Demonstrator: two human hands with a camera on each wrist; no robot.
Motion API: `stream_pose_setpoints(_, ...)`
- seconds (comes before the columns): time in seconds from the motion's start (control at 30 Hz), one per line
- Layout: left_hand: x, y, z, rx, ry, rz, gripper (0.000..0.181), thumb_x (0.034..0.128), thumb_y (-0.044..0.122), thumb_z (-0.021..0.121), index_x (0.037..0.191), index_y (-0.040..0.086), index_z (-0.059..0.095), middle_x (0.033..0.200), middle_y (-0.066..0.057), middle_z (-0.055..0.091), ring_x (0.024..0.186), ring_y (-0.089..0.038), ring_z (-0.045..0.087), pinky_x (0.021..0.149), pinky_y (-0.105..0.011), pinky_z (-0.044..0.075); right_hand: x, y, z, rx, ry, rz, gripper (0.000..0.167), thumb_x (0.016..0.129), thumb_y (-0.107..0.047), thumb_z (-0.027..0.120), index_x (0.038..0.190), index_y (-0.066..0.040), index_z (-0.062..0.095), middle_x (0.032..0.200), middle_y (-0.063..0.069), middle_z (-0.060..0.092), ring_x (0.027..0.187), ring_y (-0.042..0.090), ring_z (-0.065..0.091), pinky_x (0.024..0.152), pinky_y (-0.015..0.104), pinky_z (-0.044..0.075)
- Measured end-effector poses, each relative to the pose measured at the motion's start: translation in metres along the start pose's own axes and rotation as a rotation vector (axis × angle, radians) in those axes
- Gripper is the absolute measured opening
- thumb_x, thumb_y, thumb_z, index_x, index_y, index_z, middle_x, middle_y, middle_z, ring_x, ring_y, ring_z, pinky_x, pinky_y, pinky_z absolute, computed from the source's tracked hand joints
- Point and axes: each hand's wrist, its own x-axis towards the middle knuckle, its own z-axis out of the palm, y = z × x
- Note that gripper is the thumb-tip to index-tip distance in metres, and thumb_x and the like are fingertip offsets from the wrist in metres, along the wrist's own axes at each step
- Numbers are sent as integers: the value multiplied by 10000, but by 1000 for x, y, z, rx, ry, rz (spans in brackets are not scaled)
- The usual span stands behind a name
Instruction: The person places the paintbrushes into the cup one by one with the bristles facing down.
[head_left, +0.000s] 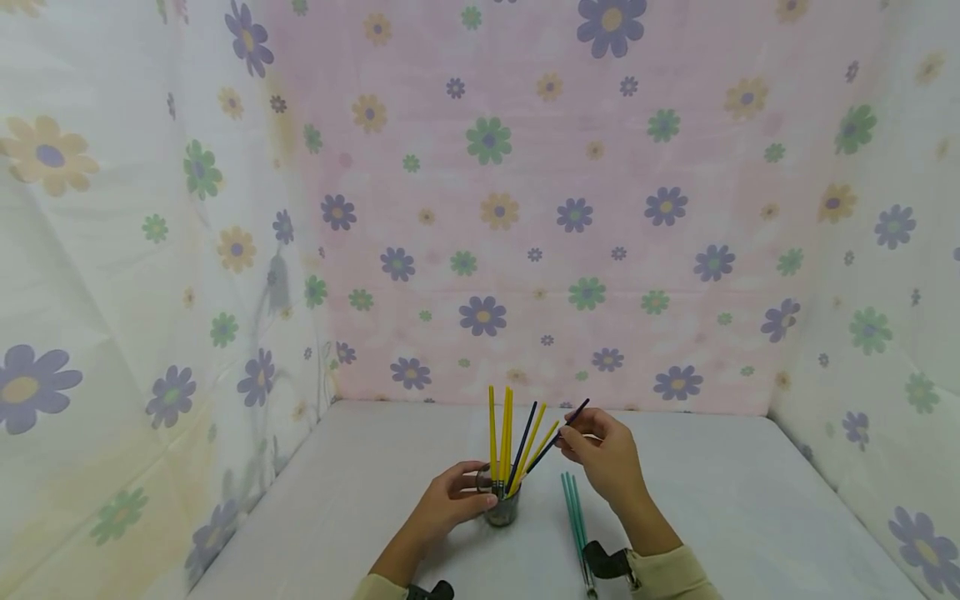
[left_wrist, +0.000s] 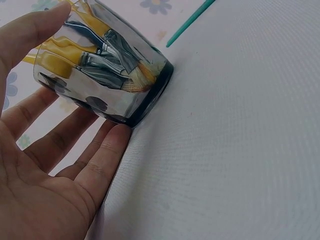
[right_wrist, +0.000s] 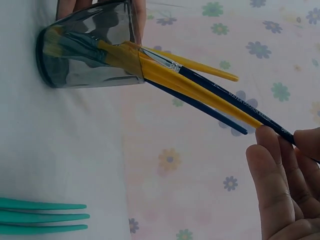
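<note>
A clear, dark-tinted glass point(head_left: 502, 512) stands on the white tabletop, holding several yellow paintbrushes point(head_left: 492, 429) and a dark blue one point(head_left: 522, 446), bristles down. My left hand point(head_left: 448, 502) holds the glass from the left, thumb on one side and fingers round the other. Between thumb and fingers, my right hand point(head_left: 611, 458) pinches the handle of another dark blue watercolour brush point(right_wrist: 225, 94). That brush slants down to the left, its fine tip at the glass's rim in the right wrist view. Through the glass wall, bristles and metal ferrules point(left_wrist: 102, 70) show in the left wrist view.
Three teal brushes point(head_left: 574, 517) lie side by side on the table right of the glass, beneath my right forearm. Flower-patterned cloth point(head_left: 487, 250) hangs behind the table point(head_left: 750, 508) and on both sides.
</note>
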Motion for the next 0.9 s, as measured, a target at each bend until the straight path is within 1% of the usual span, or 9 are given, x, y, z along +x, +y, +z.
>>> stream_pose_setpoints(0.2,0,2,1,-6,5,0,611,885,340,835,1429,210,588,1347,-100,670,1224,-290,655,935,-464,601,-2,4,9,-30,-16,3,178,966,-116,734,1131,-60,700,1023,134,723,888,222,767,761,281,633)
stream_pose_setpoints(0.33,0,1,1,-15,7,-5,612,884,335,837,1429,210,590,1344,-100,671,1221,-284,657,935,-458,602,-3,9,16,-77,-24,8,158,960,-125,739,1113,-101,707,994,88,732,870,194,764,742,278,634)
stream_pose_setpoints(0.6,1,0,0,-18,10,-16,632,866,366,851,1427,227,595,1346,-99,669,1227,-285,653,940,-462,598,-6,17,24,-135,-71,-8,127,955,-153,754,1069,-131,705,972,38,735,858,169,757,724,269,634)
stream_pose_setpoints(0.73,0,1,0,-21,10,-18,629,865,360,852,1423,221,599,1338,-99,673,1215,-279,657,936,-454,598,-6,20,26,-152,-99,6,115,962,-136,740,1068,-114,703,964,34,733,848,177,754,718,279,636)
stream_pose_setpoints(0.9,-2,2,1,-28,-1,4,612,893,325,830,1436,186,584,1344,-120,669,1213,-292,659,934,-449,598,-7,22,28,-177,-128,24,110,968,-137,726,1064,-95,694,947,31,731,843,200,752,726,304,639)
